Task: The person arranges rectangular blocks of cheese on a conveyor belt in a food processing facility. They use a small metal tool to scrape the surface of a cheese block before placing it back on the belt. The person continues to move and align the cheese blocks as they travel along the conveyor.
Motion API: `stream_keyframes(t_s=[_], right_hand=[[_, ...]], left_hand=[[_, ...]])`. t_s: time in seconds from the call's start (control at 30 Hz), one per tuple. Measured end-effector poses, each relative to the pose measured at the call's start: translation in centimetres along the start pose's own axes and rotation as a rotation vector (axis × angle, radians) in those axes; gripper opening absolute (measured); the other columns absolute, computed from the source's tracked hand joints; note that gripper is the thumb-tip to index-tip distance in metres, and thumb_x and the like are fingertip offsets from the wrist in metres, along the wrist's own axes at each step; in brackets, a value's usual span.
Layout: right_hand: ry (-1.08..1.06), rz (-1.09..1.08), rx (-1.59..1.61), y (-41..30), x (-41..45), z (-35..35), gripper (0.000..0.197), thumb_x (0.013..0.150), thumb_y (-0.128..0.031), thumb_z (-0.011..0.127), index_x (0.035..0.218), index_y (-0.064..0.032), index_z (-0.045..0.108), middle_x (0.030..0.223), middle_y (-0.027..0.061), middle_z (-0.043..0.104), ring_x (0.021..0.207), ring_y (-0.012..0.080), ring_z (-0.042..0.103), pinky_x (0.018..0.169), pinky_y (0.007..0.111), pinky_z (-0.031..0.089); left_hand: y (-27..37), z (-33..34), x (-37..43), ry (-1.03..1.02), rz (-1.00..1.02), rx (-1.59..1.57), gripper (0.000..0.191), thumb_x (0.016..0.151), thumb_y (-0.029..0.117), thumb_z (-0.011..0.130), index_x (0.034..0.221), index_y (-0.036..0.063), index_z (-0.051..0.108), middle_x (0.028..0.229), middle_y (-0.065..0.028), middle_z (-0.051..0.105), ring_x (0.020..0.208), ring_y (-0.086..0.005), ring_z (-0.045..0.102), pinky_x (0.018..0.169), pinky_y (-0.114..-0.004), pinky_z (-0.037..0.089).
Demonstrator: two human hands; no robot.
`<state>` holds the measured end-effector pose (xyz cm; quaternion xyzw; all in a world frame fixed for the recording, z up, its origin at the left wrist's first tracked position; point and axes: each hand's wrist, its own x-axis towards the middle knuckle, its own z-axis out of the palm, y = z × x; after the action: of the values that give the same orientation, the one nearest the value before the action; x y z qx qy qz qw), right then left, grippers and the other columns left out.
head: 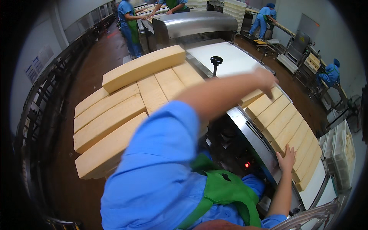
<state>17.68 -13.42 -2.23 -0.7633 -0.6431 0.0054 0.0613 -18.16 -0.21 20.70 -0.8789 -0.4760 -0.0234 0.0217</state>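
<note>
My left hand (264, 80), blurred, reaches across over the far end of a row of pale yellow food blocks (280, 115) lying side by side on a white conveyor belt (312, 184). Its thumb points down and nothing shows in it. My right hand (287, 159) rests with fingers apart against the near side of the same row. Left of my left arm is a stack of long pale yellow blocks (112, 123), with one block (143, 67) lying across the others. My left sleeve and forearm hide part of this stack.
A black knob (216, 60) stands by the belt, before a steel machine housing (198, 24). The belt's steel edge (247, 129) runs close to my body. Plastic crates (339, 152) stand at the right. Co-workers (129, 26) are at the back left and far right.
</note>
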Motion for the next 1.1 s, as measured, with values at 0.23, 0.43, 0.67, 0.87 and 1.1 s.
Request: stream_keyframes(t_s=[0.23, 0.43, 0.67, 0.87, 1.1], right_hand=[[0.350, -0.269, 0.365, 4.1, -6.9, 3.3, 0.069, 0.080, -0.027, 0.075, 0.144, -0.0128, 0.052, 0.150, 0.0212, 0.045, 0.141, 0.0417, 0.039, 0.117, 0.052, 0.030], [0.408, -0.346, 0.498, 0.3, -7.4, 0.5, 0.060, 0.080, -0.021, 0.076, 0.136, -0.0126, 0.058, 0.142, 0.0172, 0.052, 0.131, 0.0380, 0.050, 0.110, 0.047, 0.041], [0.479, -0.535, 0.784, -4.3, -9.3, -3.6, 0.067, 0.077, -0.023, 0.079, 0.139, -0.0183, 0.055, 0.140, 0.0160, 0.052, 0.135, 0.0377, 0.045, 0.110, 0.049, 0.041], [0.748, -0.708, 0.778, -8.3, -12.9, -12.0, 0.078, 0.076, -0.030, 0.082, 0.146, -0.0326, 0.049, 0.154, 0.0191, 0.036, 0.141, 0.0418, 0.040, 0.111, 0.056, 0.037], [1.101, -0.090, 0.473, -4.9, -10.7, -13.3, 0.093, 0.066, -0.021, 0.089, 0.148, -0.0319, 0.046, 0.138, 0.0143, 0.051, 0.117, 0.0366, 0.057, 0.094, 0.044, 0.052]], left_hand=[[-29.2, -5.2, -23.8, -0.181, -0.524, 0.059, 0.118, 0.071, 0.044, 0.087, 0.159, 0.0029, 0.019, 0.148, -0.0263, 0.048, 0.134, -0.0375, 0.050, 0.111, -0.043, 0.040], [-28.4, -0.4, -34.9, 0.170, -0.479, -0.425, 0.096, 0.062, 0.004, 0.077, 0.151, 0.0013, 0.040, 0.140, -0.0136, 0.058, 0.133, -0.0233, 0.051, 0.113, -0.034, 0.036], [-27.3, -6.8, -28.6, 0.640, 0.011, -0.028, 0.092, 0.077, 0.007, 0.069, 0.159, 0.0058, 0.026, 0.158, -0.0149, 0.037, 0.145, -0.0266, 0.035, 0.118, -0.041, 0.029], [-10.0, -10.9, -13.1, 0.845, 0.110, -0.488, 0.079, 0.092, 0.035, 0.072, 0.154, 0.0046, 0.034, 0.142, -0.0156, 0.052, 0.128, -0.0253, 0.053, 0.110, -0.042, 0.040], [24.7, -1.7, -0.9, 0.375, 0.432, -1.525, 0.090, 0.090, 0.027, 0.076, 0.156, 0.0053, 0.019, 0.128, -0.0153, 0.053, 0.117, -0.0240, 0.056, 0.089, -0.036, 0.052]])
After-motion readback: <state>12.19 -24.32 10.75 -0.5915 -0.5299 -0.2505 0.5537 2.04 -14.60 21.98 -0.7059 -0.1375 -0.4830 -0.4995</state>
